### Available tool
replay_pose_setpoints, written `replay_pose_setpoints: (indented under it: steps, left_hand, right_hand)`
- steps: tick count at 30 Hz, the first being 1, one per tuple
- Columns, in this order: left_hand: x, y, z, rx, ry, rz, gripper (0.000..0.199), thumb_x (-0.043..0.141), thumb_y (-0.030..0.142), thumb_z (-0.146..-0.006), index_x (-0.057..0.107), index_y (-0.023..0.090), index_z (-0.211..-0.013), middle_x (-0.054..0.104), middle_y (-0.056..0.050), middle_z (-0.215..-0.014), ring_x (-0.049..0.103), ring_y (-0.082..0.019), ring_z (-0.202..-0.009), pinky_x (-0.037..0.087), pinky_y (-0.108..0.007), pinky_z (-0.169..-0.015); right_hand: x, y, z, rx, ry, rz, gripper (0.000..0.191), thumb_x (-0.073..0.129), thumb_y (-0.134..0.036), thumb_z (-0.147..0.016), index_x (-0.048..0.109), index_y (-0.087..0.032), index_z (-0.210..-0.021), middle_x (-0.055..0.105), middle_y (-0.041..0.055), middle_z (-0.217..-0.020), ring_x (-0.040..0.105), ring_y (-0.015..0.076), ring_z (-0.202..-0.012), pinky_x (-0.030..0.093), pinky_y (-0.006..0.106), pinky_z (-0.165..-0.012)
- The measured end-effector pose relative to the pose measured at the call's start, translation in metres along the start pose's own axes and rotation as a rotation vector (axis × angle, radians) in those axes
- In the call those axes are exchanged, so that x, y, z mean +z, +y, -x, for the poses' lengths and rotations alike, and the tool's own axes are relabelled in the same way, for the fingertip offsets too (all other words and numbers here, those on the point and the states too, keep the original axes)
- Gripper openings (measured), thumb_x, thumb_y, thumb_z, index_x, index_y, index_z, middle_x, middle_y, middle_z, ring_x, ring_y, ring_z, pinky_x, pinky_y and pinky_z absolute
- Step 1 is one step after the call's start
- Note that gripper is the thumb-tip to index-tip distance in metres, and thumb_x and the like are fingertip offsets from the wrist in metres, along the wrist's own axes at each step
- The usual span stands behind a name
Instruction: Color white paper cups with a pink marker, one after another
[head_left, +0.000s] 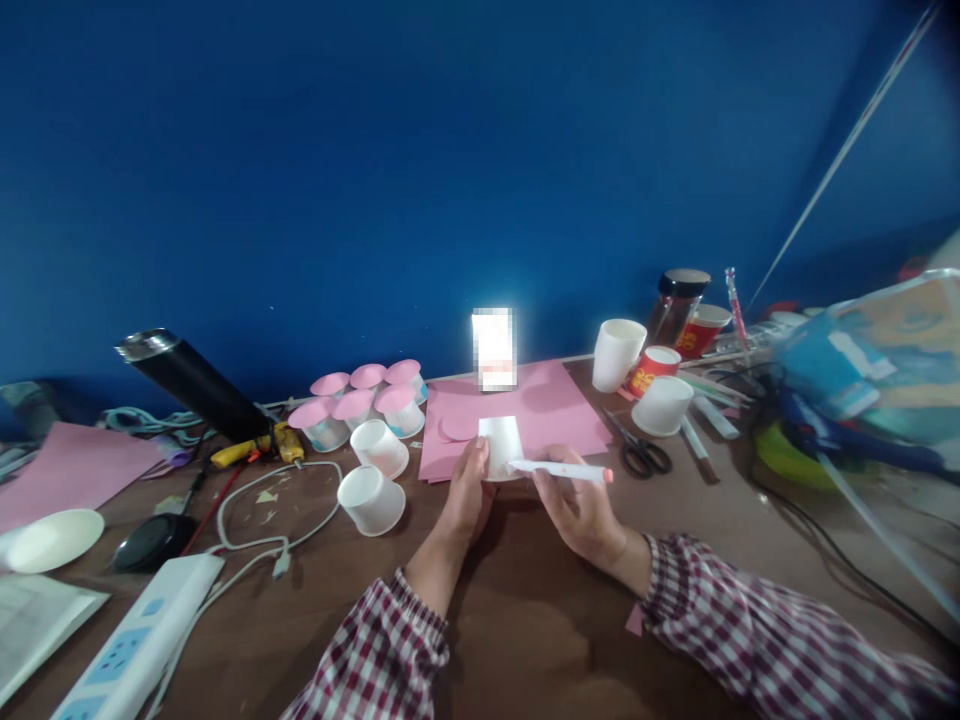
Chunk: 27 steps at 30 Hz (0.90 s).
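A white paper cup (501, 447) is held in my left hand (471, 490), whose thumb presses on the cup's left side. My right hand (581, 515) grips a white marker (564, 470) with an orange end, and the marker's tip meets or nearly meets the cup's lower right side. Pink paper sheets (551, 400) lie flat behind the cup. Two white cups (373, 500) stand to the left, in front of several cups topped with pink discs (352, 405).
Scissors (646, 455), a white cup (662, 406), a red cup (654, 372) and loose markers (699, 448) are on the right. A bright pixelated screen (494, 348) stands behind. On the left are a black flask (199, 385), a power strip (139, 640) and a white cable (281, 565).
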<state>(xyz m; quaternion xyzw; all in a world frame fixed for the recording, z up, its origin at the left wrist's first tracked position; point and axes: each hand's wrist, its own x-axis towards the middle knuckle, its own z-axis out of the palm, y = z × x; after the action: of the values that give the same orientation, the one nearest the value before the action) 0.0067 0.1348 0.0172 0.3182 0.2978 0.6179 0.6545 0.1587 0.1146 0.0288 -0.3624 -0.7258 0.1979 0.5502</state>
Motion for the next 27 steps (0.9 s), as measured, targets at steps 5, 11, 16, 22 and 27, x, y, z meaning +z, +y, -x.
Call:
replay_pose_setpoints:
  steps: [5, 11, 16, 22, 27]
  left_hand:
    - [0.003, 0.002, 0.002, 0.003, -0.003, -0.009, 0.031, 0.072, 0.044, -0.083, 0.069, 0.014, -0.092, 0.07, -0.003, -0.083, 0.062, -0.014, -0.072, 0.051, -0.027, -0.074]
    - [0.002, 0.002, 0.001, 0.003, 0.006, -0.009, 0.031, 0.072, 0.043, -0.083, 0.069, 0.014, -0.092, 0.07, -0.003, -0.082, 0.063, -0.015, -0.072, 0.052, -0.03, -0.079]
    - [0.001, 0.0, 0.001, 0.008, -0.002, -0.004, 0.029, 0.071, 0.042, -0.084, 0.069, 0.015, -0.093, 0.069, -0.002, -0.082, 0.061, -0.014, -0.072, 0.05, -0.028, -0.075]
    - [0.003, 0.002, 0.002, -0.001, -0.008, -0.002, 0.031, 0.07, 0.043, -0.085, 0.069, 0.014, -0.094, 0.07, -0.002, -0.082, 0.063, -0.016, -0.073, 0.051, -0.03, -0.078]
    - [0.002, 0.002, 0.002, 0.005, -0.007, -0.003, 0.031, 0.07, 0.044, -0.085, 0.068, 0.014, -0.093, 0.069, -0.002, -0.081, 0.061, -0.015, -0.071, 0.05, -0.028, -0.073]
  right_hand:
    - [0.001, 0.002, 0.0, -0.019, 0.001, 0.009, 0.012, 0.051, -0.024, -0.099, 0.062, -0.022, -0.102, 0.071, 0.0077, -0.089, 0.07, 0.021, -0.078, 0.059, 0.032, -0.072]
    - [0.003, 0.007, 0.004, -0.03, -0.001, 0.027, 0.01, 0.053, -0.022, -0.099, 0.061, -0.021, -0.105, 0.07, 0.0063, -0.093, 0.069, 0.0202, -0.083, 0.057, 0.03, -0.075]
    - [0.004, 0.008, 0.005, -0.021, -0.01, 0.024, 0.011, 0.053, -0.022, -0.099, 0.061, -0.02, -0.106, 0.07, 0.0069, -0.094, 0.069, 0.0201, -0.085, 0.057, 0.031, -0.076]
    - [0.002, 0.004, 0.003, -0.017, -0.012, 0.017, 0.013, 0.051, -0.026, -0.099, 0.062, -0.021, -0.105, 0.071, 0.0087, -0.092, 0.07, 0.022, -0.083, 0.059, 0.034, -0.074]
    - [-0.001, -0.002, -0.001, -0.006, -0.002, 0.015, 0.017, 0.049, -0.031, -0.101, 0.064, -0.022, -0.102, 0.072, 0.0095, -0.088, 0.07, 0.0225, -0.076, 0.06, 0.035, -0.071]
